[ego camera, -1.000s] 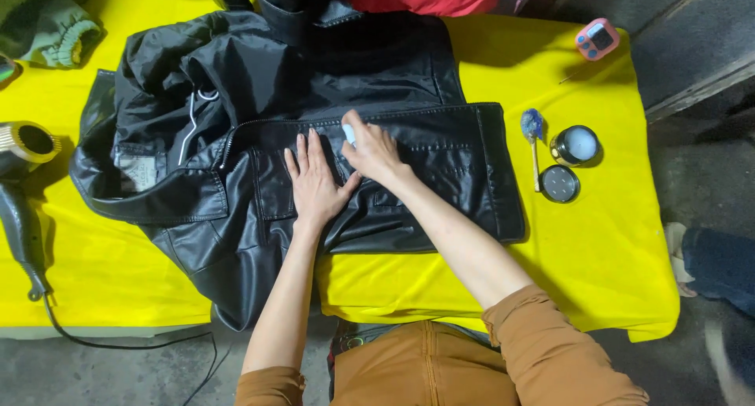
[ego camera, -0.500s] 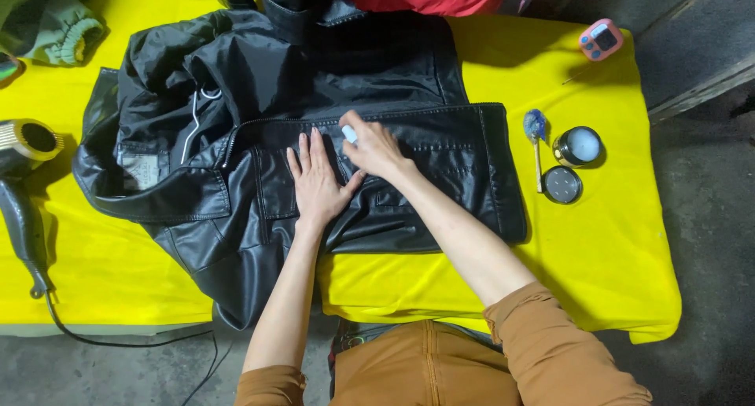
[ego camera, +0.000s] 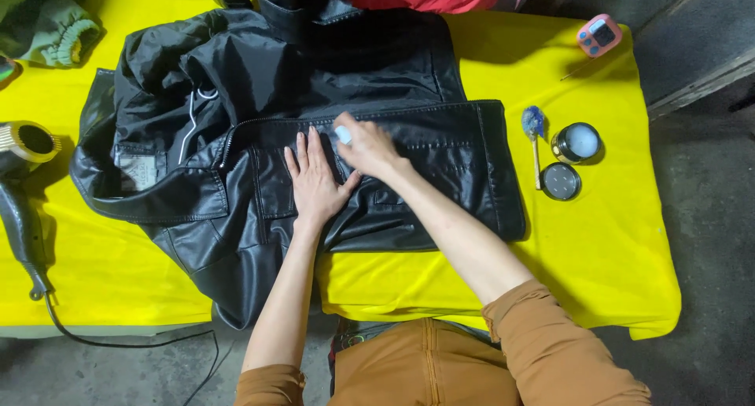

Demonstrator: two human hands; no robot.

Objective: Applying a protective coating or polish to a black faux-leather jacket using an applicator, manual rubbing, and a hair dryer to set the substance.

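Observation:
A black leather jacket [ego camera: 236,99] lies spread on the yellow-covered table [ego camera: 598,249]. My left hand [ego camera: 314,182] rests flat on the jacket, fingers together, pressing the leather down. Right beside it, my right hand [ego camera: 370,148] is closed on a small pale sponge [ego camera: 343,134] and holds it against the jacket near a stitched seam. Most of the sponge is hidden by my fingers.
To the right of the jacket stand an open round tin [ego camera: 576,142], its dark lid [ego camera: 561,181] and a small blue-tipped brush [ego camera: 534,135]. A pink timer [ego camera: 598,35] sits at the back right. A hair dryer [ego camera: 22,186] with a cord lies at left, green cloth [ego camera: 51,30] at back left.
My right hand has slid a little to the left along the seam with the sponge. My left hand stays flat in the same place.

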